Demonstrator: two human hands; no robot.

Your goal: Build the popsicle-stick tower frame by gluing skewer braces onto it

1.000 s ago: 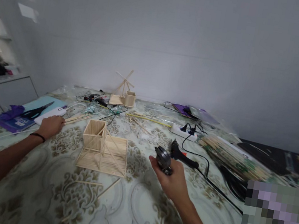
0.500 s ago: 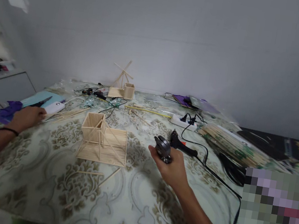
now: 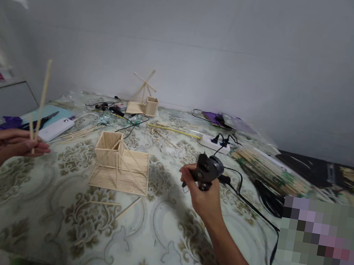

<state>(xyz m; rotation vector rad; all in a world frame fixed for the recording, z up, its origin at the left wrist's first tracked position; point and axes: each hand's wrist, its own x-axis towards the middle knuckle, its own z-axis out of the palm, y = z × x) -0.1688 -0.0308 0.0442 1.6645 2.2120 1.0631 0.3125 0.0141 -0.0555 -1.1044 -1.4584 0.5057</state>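
Two thin pale wooden sticks (image 3: 43, 99) are at the left of the frame, pinched by the left hand (image 3: 1, 144). Right of centre, the right hand (image 3: 208, 201) grips a dark rounded tool (image 3: 209, 169). Between them stands a pale wooden-stick model (image 3: 132, 172).

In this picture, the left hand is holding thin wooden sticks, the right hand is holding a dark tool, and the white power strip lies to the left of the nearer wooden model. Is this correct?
Not quite: the head view shows the white power strip to the right of the nearer wooden model, not to the left.
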